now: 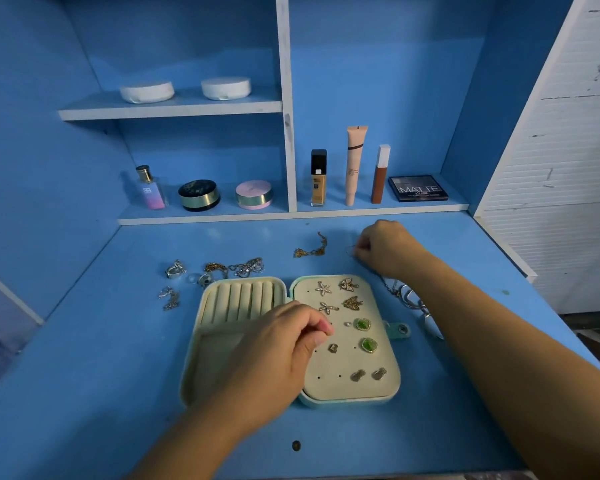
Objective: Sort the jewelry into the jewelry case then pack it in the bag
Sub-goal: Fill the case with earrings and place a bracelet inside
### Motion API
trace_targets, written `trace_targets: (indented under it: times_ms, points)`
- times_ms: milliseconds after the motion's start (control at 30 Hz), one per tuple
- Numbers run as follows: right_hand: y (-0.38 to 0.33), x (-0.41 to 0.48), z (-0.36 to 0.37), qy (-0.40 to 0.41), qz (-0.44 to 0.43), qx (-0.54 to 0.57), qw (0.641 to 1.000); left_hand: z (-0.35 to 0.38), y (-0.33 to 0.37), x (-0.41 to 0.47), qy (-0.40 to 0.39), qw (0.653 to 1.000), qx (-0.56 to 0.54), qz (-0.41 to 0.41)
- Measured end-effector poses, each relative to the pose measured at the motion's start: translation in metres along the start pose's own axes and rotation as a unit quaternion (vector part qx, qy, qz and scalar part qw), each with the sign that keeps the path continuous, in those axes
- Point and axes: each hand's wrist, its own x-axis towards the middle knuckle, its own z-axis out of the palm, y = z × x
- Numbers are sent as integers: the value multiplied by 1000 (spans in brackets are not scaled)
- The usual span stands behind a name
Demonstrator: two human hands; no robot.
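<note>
An open mint-green jewelry case with cream lining lies in the middle of the blue desk. Its right panel holds several earrings: starfish, gold leaves, green stones. Its left half has ring rolls. My left hand hovers over the case's middle, fingertips pinched together on something too small to make out. My right hand is beyond the case at the back right, fingers curled and pinching a thin wire-like piece. No bag is in view.
Loose jewelry lies on the desk: a gold chain, silver and gold pieces left of the case, rings, silver pieces under my right forearm. Cosmetics stand on the back shelf. A white wall is at right.
</note>
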Motion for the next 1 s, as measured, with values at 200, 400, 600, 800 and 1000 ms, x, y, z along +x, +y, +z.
trace_targets:
  times_ms: [200, 400, 600, 800, 1000]
  points:
    - [-9, 9, 3, -8, 82, 9, 997, 2, -1, -2, 15, 1000, 12, 6]
    - [-23, 4, 0, -6, 146, 9, 989, 7, -6, -3, 9, 1000, -8, -1]
    - [-20, -13, -6, -3, 99, -35, 994, 6, -6, -2, 0, 1000, -20, -2]
    - [-12, -82, -24, -41, 73, 152, 985, 6, -1, -5, 29, 999, 11, 5]
    - [-26, -98, -19, -49, 100, 203, 973, 12, 4, -9, 67, 998, 0, -8]
